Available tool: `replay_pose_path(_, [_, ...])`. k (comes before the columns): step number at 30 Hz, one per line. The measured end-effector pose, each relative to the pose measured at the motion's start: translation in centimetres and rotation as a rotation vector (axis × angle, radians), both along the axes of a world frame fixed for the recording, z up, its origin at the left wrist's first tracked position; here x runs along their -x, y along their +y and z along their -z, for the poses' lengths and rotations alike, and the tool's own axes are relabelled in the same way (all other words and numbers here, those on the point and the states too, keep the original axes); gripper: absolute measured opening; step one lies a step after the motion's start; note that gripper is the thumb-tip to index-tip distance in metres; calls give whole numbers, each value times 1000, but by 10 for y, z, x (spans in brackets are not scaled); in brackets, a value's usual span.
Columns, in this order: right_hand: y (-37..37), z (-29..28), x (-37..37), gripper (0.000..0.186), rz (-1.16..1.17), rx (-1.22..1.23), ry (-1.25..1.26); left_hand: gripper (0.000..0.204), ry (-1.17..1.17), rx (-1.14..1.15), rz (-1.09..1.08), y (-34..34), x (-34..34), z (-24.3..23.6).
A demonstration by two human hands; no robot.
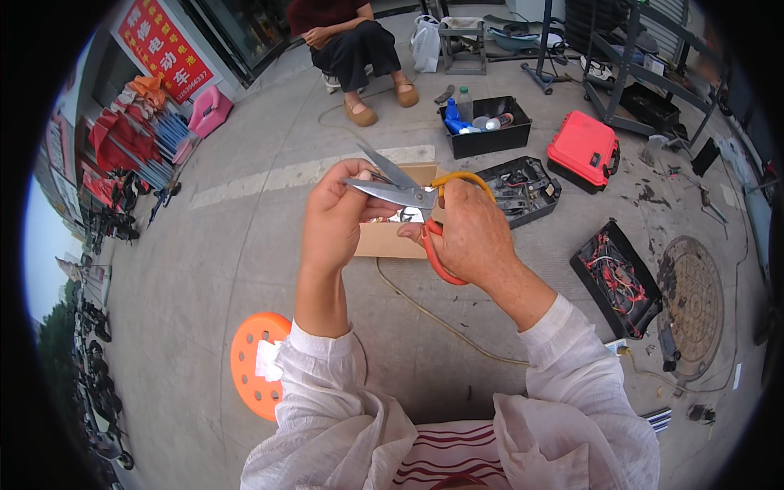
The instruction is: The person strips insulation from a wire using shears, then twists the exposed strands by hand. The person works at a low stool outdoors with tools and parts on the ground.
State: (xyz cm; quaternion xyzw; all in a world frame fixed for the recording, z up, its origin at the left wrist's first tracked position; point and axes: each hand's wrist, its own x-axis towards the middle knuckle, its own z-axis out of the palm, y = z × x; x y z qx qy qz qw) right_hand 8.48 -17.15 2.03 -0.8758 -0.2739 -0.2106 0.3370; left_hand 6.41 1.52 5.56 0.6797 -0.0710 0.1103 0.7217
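Observation:
My right hand (471, 233) grips a large pair of scissors (398, 194) by the handles, one loop yellow and the other red-orange. The blades are spread apart and point left toward my left hand (333, 208). My left hand is raised with thumb and fingers pinched together at the blades, around something thin and dark that I cannot make out. Below both hands an open cardboard box (390, 247) stands on the ground. Something shiny shows inside it, mostly hidden by my hands and the scissors.
An orange stool (247, 371) with white paper on it stands left of my left arm. A black tool tray (523, 192), a red case (581, 147), a black bin (490, 145) and a tray of wires (614, 282) lie to the right. A person (355, 61) sits ahead. A cable (441, 321) crosses the ground.

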Motion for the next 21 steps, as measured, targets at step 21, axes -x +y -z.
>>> replay_pose_path(21, [1,-3,0,76,-5,90,194,15,-15,-9,-37,3,-2,2])
